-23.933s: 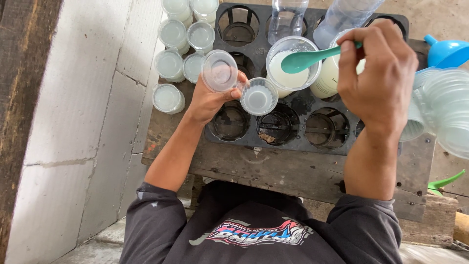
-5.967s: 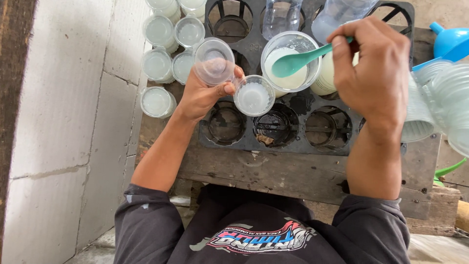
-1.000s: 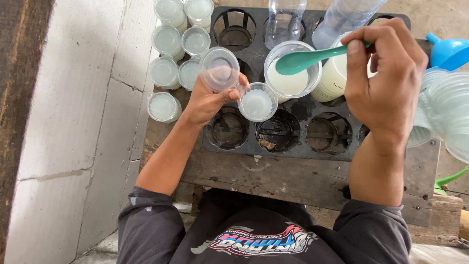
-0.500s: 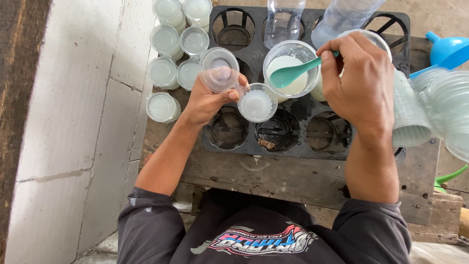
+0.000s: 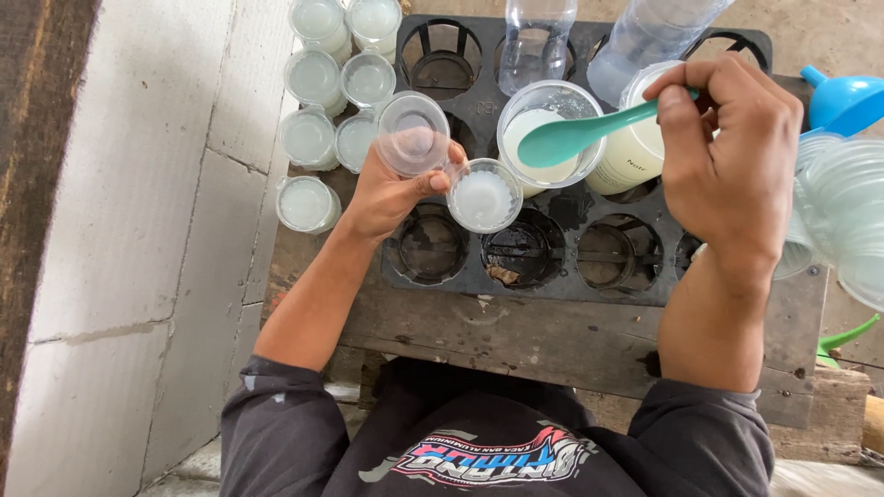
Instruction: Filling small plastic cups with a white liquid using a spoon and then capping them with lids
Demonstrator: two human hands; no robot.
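Note:
My left hand (image 5: 391, 189) holds a small clear cup (image 5: 484, 195) partly filled with whitish liquid, its hinged lid (image 5: 413, 134) flipped open toward the upper left. My right hand (image 5: 732, 156) grips the handle of a teal plastic spoon (image 5: 575, 136), whose bowl hovers over a larger clear cup (image 5: 549, 104) of the same white liquid. That larger cup sits in a black plastic crate (image 5: 543, 285) with round compartments, on a worn wooden table (image 5: 552, 336).
Several filled, lidded small cups (image 5: 327, 101) stand at the table's left end by a white block wall (image 5: 138, 230). Two clear bottles (image 5: 539, 37) and a white bottle (image 5: 635, 147) stand in the crate. A stack of empty cups (image 5: 838, 212) and a blue funnel (image 5: 843, 97) lie right.
My right hand has drawn back to the right and lifted the spoon out of the larger cup, uncovering the white bottle. The left hand and small cup stay put.

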